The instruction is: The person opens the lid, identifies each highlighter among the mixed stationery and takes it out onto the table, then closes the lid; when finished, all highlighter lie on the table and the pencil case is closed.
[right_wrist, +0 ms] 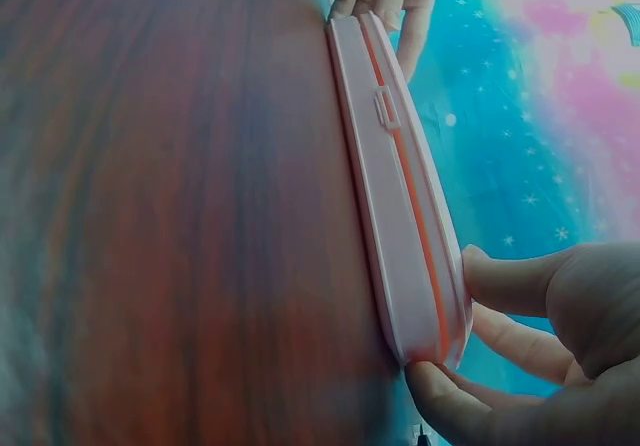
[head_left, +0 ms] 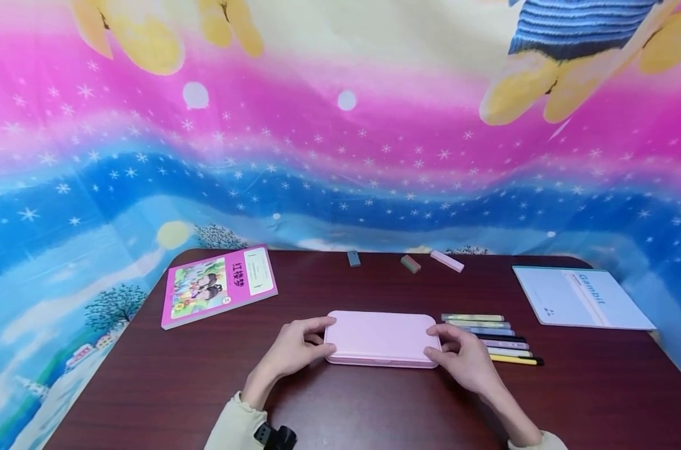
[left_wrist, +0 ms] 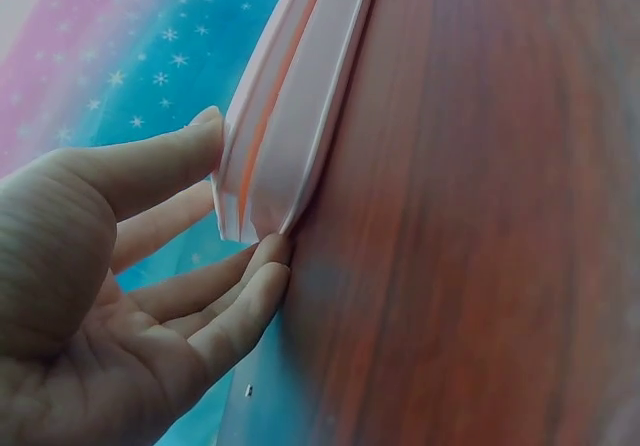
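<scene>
A pink pencil case (head_left: 381, 334) lies flat on the table with its lid down. An orange line runs along its side seam, and a small latch (right_wrist: 387, 108) sits at the front edge in the right wrist view. My left hand (head_left: 297, 344) grips the left end, its thumb on the lid and other fingers at the lower edge in the left wrist view. At the opposite end, my right hand (head_left: 466, 356) grips the case likewise, thumb on top and a finger under the bottom edge. The case's inside is hidden.
Right of the case lie several pens and markers (head_left: 478, 325), partly behind my right hand. A pink book (head_left: 219, 287) is at the back left, a pale notebook (head_left: 582, 297) at the back right. Along the far edge are a grey block (head_left: 354, 258), a green-and-red block (head_left: 410, 264) and a pink block (head_left: 447, 261).
</scene>
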The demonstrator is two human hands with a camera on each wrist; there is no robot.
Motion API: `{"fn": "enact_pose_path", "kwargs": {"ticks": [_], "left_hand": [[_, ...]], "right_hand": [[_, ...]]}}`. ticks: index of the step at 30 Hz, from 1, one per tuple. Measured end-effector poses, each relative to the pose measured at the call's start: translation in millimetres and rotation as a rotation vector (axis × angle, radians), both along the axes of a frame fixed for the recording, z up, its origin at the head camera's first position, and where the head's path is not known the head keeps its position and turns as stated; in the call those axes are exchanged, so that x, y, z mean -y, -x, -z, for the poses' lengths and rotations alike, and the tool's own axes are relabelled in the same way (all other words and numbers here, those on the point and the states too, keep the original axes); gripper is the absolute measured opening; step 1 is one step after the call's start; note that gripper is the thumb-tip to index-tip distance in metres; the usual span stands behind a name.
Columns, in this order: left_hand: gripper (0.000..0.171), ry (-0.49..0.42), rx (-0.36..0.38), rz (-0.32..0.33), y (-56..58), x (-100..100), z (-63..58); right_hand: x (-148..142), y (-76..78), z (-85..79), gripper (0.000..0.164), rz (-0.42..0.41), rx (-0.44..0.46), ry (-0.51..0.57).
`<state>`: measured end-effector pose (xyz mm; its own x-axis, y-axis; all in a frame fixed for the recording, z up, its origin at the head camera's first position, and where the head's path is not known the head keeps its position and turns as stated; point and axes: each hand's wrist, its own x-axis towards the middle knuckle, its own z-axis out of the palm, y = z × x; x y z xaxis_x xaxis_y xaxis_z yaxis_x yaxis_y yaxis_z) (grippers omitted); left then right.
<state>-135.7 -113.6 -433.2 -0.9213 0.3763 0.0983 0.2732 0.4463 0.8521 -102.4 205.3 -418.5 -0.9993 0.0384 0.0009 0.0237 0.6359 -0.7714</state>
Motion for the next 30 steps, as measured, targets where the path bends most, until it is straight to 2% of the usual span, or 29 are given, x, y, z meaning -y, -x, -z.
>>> {"fn": "enact_pose_path", "kwargs": {"ticks": [4,11,15,23,30], "left_hand": [[0.044,-0.013,0.009,-0.033,-2.4,-1.3,0.5],[0.045,0.004,0.022,-0.049,-4.8,-1.6,-3.5],[0.044,0.009,0.012,-0.049,-4.8,-2.1,-6.8],[0.046,-0.040,0.072,-0.042,-5.6,-3.9,-2.2],[0.046,-0.014,0.065,-0.031,-3.6,-5.6,-3.9]], "right_hand": [[1.5,-1.5,1.0,0.030,-0.007,-0.004,-0.011],[7.3,-2.2,-2.5,0.030,-0.014,-0.020,-0.055],[9.5,-1.1,-4.3,0.030,-0.027,-0.038,-0.075],[6.0,-3.9,-1.7,0.034,0.003,-0.012,-0.057],[4.4,-2.6,-2.9,0.038,0.004,-0.019,-0.051]]}}
